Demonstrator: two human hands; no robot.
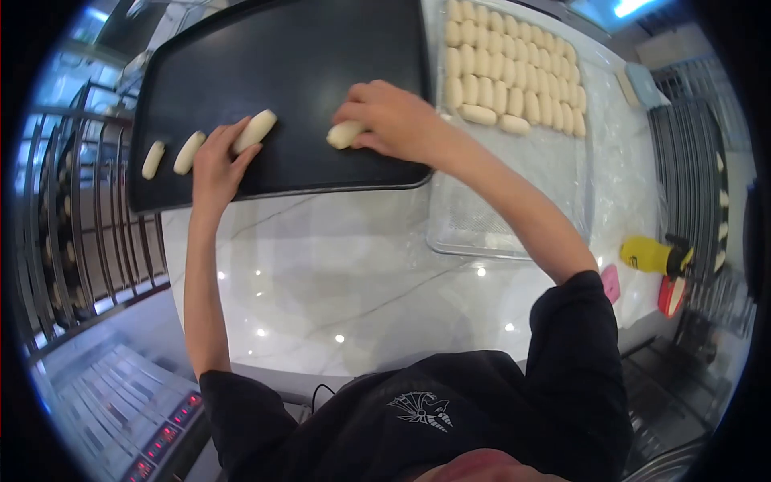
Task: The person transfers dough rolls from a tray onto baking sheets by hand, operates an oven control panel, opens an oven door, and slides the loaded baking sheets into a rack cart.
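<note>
Nearest is the person's dark shirt [482,386], with bare forearms reaching over a white marbled table [321,281]. Toward the right edge of the table stands a yellow spray bottle [646,255].

Farther in, both hands are over a wide black tray [273,56]. The left hand [215,165] is closed lightly around one dough roll [259,130], thumb on one side and fingers on the other, with the far end of the roll poking out. The right hand [393,120] pinches another dough roll [344,135] between thumb and fingers; whether this roll touches the tray cannot be told. Two loose rolls [189,153] lie apart from each other on the tray, left of the left hand.

Beside the black tray, to the right, is a clear tray [474,221], bare in its near part, with close-packed rows of rolls [518,72] at its far end.

The rolls look light, soft and easily dented, perhaps slightly tacky. The long sides, near the middle, seem the best hold, with gentle, even pressure; squeezing or lifting by one end could stretch or bend them.
</note>
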